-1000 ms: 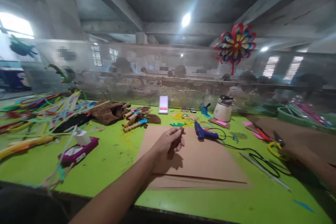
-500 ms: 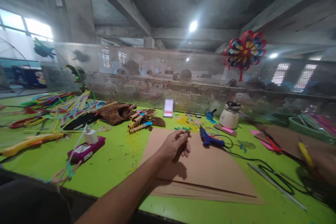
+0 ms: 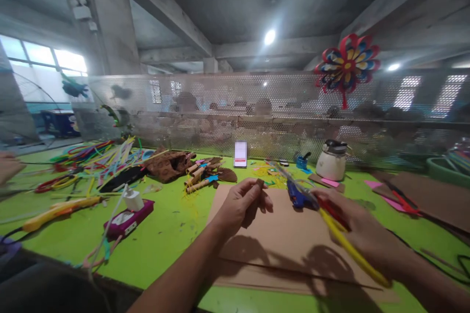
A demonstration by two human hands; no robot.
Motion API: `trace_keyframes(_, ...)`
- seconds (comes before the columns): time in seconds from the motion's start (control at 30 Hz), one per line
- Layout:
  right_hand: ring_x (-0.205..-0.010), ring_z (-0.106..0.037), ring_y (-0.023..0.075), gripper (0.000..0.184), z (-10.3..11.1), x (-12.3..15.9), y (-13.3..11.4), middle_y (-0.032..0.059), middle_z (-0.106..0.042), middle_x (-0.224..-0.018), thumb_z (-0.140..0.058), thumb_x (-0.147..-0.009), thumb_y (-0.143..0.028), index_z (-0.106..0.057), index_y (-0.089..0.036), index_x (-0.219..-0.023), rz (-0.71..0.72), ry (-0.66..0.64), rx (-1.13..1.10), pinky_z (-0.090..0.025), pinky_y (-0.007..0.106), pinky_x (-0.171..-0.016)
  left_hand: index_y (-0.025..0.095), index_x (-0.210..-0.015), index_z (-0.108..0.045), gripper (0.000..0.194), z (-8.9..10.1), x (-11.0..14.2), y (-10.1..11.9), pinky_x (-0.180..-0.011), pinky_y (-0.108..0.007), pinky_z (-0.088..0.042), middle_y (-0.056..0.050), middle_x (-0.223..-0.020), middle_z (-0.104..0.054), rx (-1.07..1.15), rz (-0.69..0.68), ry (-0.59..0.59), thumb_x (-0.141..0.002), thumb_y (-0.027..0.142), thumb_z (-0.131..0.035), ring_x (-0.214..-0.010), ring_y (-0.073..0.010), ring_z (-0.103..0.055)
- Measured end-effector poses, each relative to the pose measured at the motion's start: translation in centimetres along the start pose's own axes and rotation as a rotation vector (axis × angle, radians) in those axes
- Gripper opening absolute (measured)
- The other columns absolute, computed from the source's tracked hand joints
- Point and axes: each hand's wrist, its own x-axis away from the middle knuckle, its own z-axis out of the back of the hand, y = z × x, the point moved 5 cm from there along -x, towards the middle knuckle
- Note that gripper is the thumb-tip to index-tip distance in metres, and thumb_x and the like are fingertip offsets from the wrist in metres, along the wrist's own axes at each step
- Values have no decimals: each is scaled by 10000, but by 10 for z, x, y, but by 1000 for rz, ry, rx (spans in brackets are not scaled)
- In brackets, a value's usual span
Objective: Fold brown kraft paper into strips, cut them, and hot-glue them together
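My left hand [image 3: 245,203] is pinched shut on a small brown piece [image 3: 260,183], held over a stack of brown card sheets [image 3: 290,242]. At right, my right hand [image 3: 354,220] grips scissors [image 3: 341,239] with yellow and red handles. Their blades point up and left towards the left hand, apart from the brown piece and smeared by motion. Just behind the scissors, a blue glue gun [image 3: 295,197] lies at the back of the card, partly hidden.
Another person's hand [image 3: 9,167] shows at the left edge. A purple power strip [image 3: 129,220], a yellow glue gun [image 3: 60,212] and coloured strips [image 3: 88,156] lie on the green table. Behind stand a phone [image 3: 240,154], a white jug [image 3: 331,162] and a perforated screen [image 3: 205,102].
My right hand has come in from the right edge with the scissors, now over the card. My left hand keeps its pinch on the brown piece. The view has shifted slightly.
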Motion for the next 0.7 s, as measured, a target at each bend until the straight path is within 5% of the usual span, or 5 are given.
trace_keyframes(0.1, -961, -605, 241, 385, -19, -2, -26, 82, -623, -1078, -575, -775, -275, -554, -236, -1158, 124, -17, 108, -503, 389, -830, 134, -858, -561, 320, 2, -1, 3, -499, -210, -404, -57, -659, -660, -71, -34, 12, -855, 453, -550, -527, -106, -571)
trace_keyframes(0.23, -836, -610, 219, 383, -23, -6, -20, 58, -616, -970, -642, -757, -388, -562, -248, -1104, 199, 44, 200, -529, 363, -727, 140, -791, -561, 346, 3, -1, 2, -455, -196, -373, -46, -644, -646, -142, -26, 56, -834, 483, -564, -495, -91, -548)
trace_keyframes(0.7, -988, -599, 244, 435, -18, 8, -8, 67, -621, -1095, -651, -761, -416, -573, -284, -1168, 159, -39, 236, -528, 367, -805, 136, -850, -569, 302, -7, 0, -6, -466, -190, -384, -43, -681, -635, -264, 65, -91, -865, 436, -536, -505, -86, -544)
